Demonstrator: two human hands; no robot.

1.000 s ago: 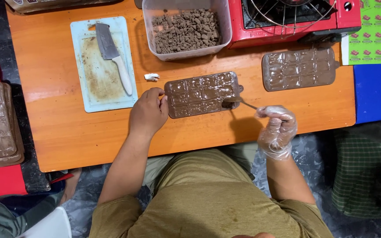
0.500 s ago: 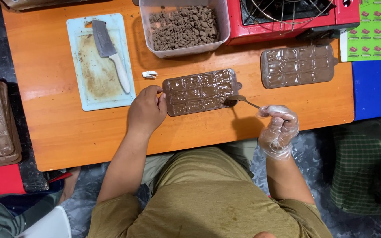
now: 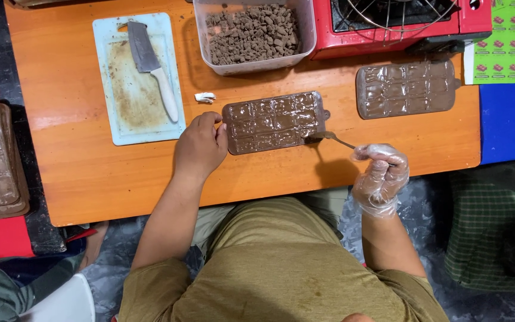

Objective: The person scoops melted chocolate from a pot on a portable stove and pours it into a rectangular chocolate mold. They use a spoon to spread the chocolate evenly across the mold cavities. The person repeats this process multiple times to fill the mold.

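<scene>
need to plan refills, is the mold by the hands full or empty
Full: every cavity of the mold shows glossy brown chocolate.

knife (image 3: pixel 150 68) on board (image 3: pixel 120 122) | board left of mould (image 3: pixel 274 121) | tub (image 3: pixel 251 36) behind mould

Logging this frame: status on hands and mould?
Left hand bare, steadying chocolate mould at its left end. Gloved right hand holds spoon, tip on mould's right edge. Nothing in the way.

A flat green printed sheet (image 3: pixel 511 45) with rows of small red labels lies at the table's far right corner.
</scene>
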